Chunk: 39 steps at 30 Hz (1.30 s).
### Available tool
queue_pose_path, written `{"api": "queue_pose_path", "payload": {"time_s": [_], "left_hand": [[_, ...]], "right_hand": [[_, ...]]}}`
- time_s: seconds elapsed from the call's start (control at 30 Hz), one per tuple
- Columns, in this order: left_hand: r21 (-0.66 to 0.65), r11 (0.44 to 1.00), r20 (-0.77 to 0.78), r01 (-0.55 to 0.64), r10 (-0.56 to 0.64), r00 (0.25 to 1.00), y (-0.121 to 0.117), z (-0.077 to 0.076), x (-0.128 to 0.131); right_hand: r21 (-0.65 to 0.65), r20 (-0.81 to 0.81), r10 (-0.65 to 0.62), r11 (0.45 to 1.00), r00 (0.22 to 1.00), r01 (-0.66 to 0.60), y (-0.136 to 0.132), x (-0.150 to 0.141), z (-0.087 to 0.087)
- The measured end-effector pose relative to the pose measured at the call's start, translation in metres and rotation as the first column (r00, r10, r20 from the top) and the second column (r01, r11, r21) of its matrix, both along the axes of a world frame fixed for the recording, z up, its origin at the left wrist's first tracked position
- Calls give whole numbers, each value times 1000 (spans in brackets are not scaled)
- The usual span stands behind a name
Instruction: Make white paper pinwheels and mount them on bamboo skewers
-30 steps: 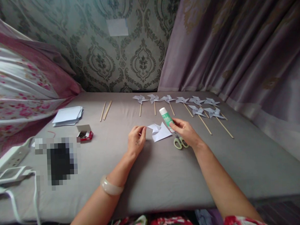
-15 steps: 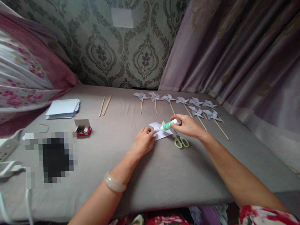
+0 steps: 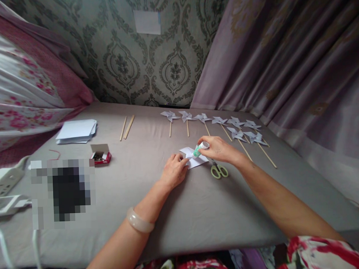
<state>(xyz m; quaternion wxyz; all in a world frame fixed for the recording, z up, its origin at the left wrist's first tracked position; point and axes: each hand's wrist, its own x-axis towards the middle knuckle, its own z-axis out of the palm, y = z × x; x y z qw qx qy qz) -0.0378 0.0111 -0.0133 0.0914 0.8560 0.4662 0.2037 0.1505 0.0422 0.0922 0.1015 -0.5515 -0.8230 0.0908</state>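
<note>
A partly folded white paper pinwheel (image 3: 199, 162) lies on the grey cloth in front of me. My left hand (image 3: 174, 169) is closed on its left edge, fingers pressed together. In my right hand (image 3: 217, 149) is a green and white glue stick (image 3: 200, 150), tilted with its lower end at the middle of the paper. Scissors with pale green handles (image 3: 219, 171) lie just below my right hand, their blades partly hidden.
Several finished pinwheels (image 3: 218, 120) on sticks lie at the back right. Farther left are loose wooden sticks (image 3: 129, 127), a stack of white paper (image 3: 76, 130), an open red box (image 3: 101, 156) of small metal pieces, and a power strip (image 3: 6, 179).
The glue stick has tipped more upright, and my right hand has shifted slightly left. My left hand stays on the paper. The whole view has shifted slightly.
</note>
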Motion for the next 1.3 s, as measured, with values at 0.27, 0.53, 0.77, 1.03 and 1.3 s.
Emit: {"api": "queue_pose_path", "payload": {"time_s": [0.27, 0.53, 0.77, 1.03, 1.3], "left_hand": [[-6, 1000, -4, 6, -6, 1000, -1, 2, -1], [-9, 1000, -8, 10, -10, 1000, -1, 1, -1], [-4, 1000, -14, 10, -10, 1000, -1, 2, 0], [2, 1000, -21, 7, -7, 1000, 0, 1, -1], [19, 1000, -12, 15, -14, 1000, 2, -3, -1]], "right_hand": [[-17, 46, 39, 999, 998, -39, 6, -4, -1], [-46, 127, 72, 997, 989, -67, 9, -10, 1], [-60, 193, 101, 994, 976, -91, 7, -15, 5], [-42, 223, 60, 998, 973, -51, 11, -13, 1], [1, 238, -62, 998, 969, 63, 11, -15, -1]]}}
